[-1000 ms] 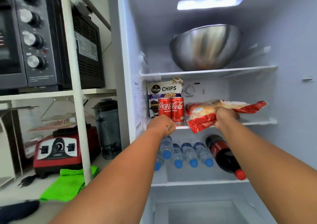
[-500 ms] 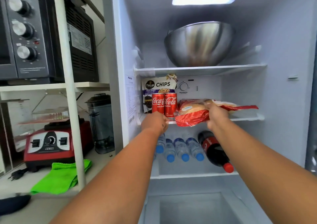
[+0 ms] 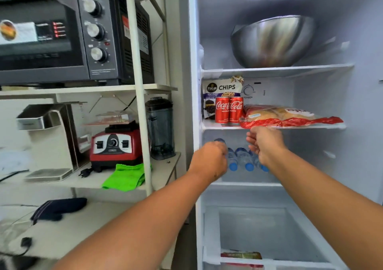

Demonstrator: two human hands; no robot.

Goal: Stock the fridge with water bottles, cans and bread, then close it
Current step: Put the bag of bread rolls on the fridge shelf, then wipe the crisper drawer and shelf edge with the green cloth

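The fridge stands open. On its middle shelf lies a bag of bread in red-and-clear wrap, next to two red cola cans. Several water bottles with blue caps lie on the shelf below. My right hand hovers just under the bread with loose, parted fingers and holds nothing. My left hand is curled in a loose fist in front of the bottles, also holding nothing. My right arm hides the big cola bottle.
A steel bowl sits on the top shelf and a chips bag behind the cans. The clear drawer is at the bottom. Left of the fridge a rack holds an oven, a red blender base and a green cloth.
My right hand let go of the bread, which now lies flat on the middle shelf. Both hands dropped back from the shelf edge toward me.
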